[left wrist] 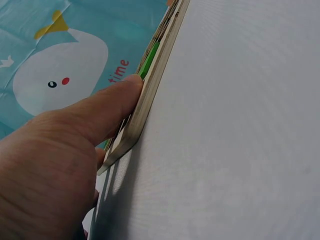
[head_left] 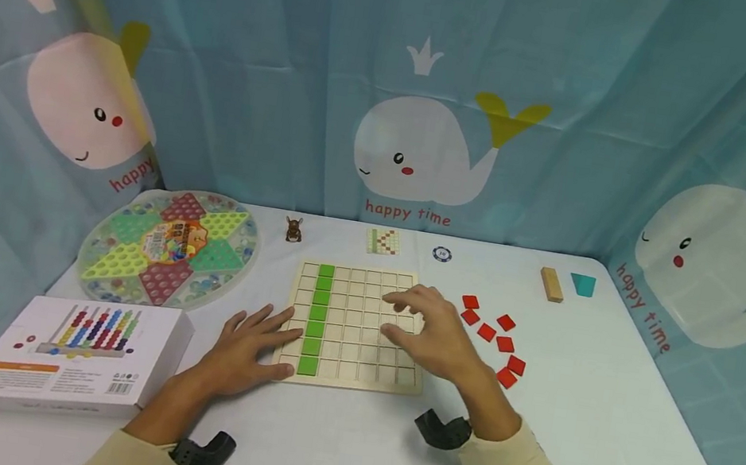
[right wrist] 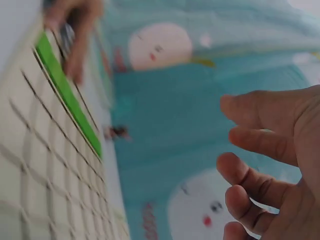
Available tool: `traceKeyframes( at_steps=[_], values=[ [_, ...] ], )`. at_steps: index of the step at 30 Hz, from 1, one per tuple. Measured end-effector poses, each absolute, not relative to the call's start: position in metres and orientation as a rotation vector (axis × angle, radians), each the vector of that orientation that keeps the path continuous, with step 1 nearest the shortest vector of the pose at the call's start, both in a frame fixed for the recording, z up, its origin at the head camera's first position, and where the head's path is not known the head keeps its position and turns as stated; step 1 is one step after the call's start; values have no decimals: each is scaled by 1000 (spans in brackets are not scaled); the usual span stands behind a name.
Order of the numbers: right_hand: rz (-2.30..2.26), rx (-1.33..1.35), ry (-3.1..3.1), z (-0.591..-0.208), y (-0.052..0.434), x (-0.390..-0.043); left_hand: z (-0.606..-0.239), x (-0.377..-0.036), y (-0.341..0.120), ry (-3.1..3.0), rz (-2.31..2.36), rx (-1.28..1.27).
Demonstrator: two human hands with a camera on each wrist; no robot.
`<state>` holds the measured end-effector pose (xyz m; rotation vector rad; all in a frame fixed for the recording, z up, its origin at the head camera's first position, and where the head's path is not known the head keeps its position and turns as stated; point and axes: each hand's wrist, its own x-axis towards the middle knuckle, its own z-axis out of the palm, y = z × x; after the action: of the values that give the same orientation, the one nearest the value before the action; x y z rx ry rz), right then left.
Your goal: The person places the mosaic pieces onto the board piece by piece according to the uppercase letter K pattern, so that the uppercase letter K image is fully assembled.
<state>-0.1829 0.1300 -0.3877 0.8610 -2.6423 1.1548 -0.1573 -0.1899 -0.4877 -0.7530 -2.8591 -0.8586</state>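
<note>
A: Surface?
B: White table (head_left: 340,453), rounded far corners. A teal curtain (head_left: 287,35) printed with white whales and "happy time" wraps around it on the far, left and right sides.

A: Main thing?
B: Wooden grid board (head_left: 353,326), flat at the table's middle, near the person. One column of green tiles (head_left: 316,319) fills it, second from the left edge.

A: Left hand?
B: Left hand (head_left: 248,354) lies flat, fingers straight, tips on the board's near-left corner. The left wrist view shows a finger (left wrist: 107,107) pressed against the board's edge. Holding nothing.

A: Right hand?
B: Right hand (head_left: 426,333) is over the board's right half, fingers loosely bent and spread, nothing in them. The right wrist view is blurred but the fingers (right wrist: 260,150) look empty. Can't tell if it touches the board.

A: Rest of the table?
B: Red tiles (head_left: 495,337) scattered just right of the board. Round Chinese checkers board (head_left: 171,247) far left. White abacus box (head_left: 75,361) near left. Along the far edge: small brown figurine (head_left: 294,229), pattern card (head_left: 383,241), blue chip (head_left: 441,254), wooden block (head_left: 551,284), teal block (head_left: 582,285).

A: Anything else?
B: Beige sleeves, dark wrist mounts on both arms.
</note>
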Motion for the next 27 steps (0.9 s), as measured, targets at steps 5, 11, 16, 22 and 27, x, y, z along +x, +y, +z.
traceKeyframes(
  at_steps=[5,11,16,22,27],
  values=[
    [1116,765,-2609,-383,171,-198,-488,-156,-190,-2870,-856,-742],
    [1110,545,-2610,-393,219,-214,-489,-157,-189,-2858,-845,-736],
    [1130,375,-2636,-406,258,-227,-489,-159,-189,-2871,-835,-735],
    [1193,57,-2760,-429,288,-238,-488,-159,-189,-2886,-829,-732],
    [1224,-82,-2883,-444,302,-243,-488,-159,-189,-2883,-829,-732]
  ],
)
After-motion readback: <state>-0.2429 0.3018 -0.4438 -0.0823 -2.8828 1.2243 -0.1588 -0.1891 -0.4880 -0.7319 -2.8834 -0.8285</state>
